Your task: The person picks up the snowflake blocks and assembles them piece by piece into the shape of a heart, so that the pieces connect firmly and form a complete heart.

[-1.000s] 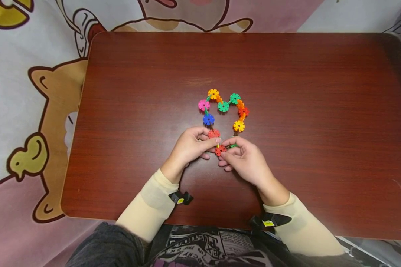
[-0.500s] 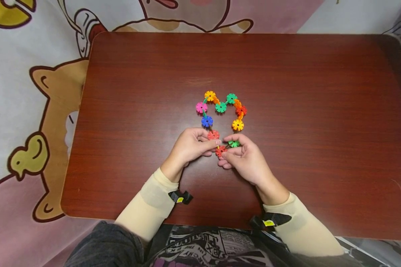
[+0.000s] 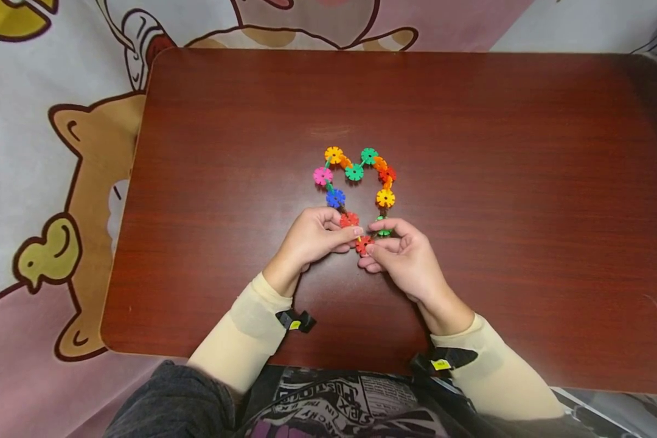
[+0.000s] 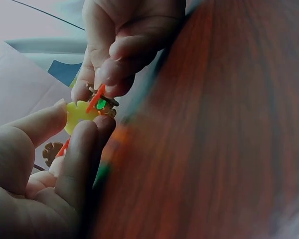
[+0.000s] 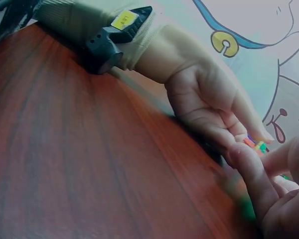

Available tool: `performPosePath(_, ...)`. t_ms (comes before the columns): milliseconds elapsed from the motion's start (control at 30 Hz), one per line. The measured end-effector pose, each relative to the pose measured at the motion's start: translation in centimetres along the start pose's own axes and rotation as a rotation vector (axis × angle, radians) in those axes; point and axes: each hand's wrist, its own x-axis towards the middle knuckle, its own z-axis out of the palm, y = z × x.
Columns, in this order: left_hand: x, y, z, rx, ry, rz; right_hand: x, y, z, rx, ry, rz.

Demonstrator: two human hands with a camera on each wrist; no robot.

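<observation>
Notched plastic discs, joined edge to edge, make a heart-shaped outline, among them a pink disc [image 3: 322,176], a blue disc [image 3: 336,198] and a teal disc [image 3: 354,173]. At the lower left of the heart, my left hand [image 3: 312,242] pinches a yellow disc [image 4: 74,118] between thumb and finger, beside a light red disc [image 3: 349,219]. My right hand [image 3: 407,258] pinches the red disc [image 3: 364,244] at the bottom point. Just past its index finger a green disc [image 3: 384,227] shows, partly covered. In the right wrist view fingers hide most of the discs.
The heart is over a brown wooden table [image 3: 504,201] with rounded corners. Its near edge lies in front of the person's body. A cartoon-printed cloth [image 3: 22,152] spreads beyond the left and far edges. Black straps with cameras sit on both sleeved wrists.
The top of the heart has swung to the left, and its right side has followed. More of the green disc by my right index finger shows. Both hands keep their pinch.
</observation>
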Motion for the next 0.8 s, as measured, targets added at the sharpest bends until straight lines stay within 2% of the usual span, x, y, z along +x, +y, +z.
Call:
performPosePath(200, -0.22, -0.36, 0.15, 0.009, 0.02, 0.004, -0.27, 0.49, 0.59, 0.049, 0.068, -0.017)
performPosePath(433, -0.07, -0.43, 0.76, 0.055, 0.045, 0.063, -0.1, 0.44, 0.56, 0.063, 0.112, -0.014)
performPosePath(667, 0.31, -0.12, 0.84, 0.009, 0.034, 0.057, 0.1, 0.18, 0.48, 0.081, 0.138, -0.037)
performPosePath(800, 0.1, 0.29, 0.12, 0.094, 0.066, 0.07, 0.39, 0.27, 0.83, 0.061, 0.138, -0.059)
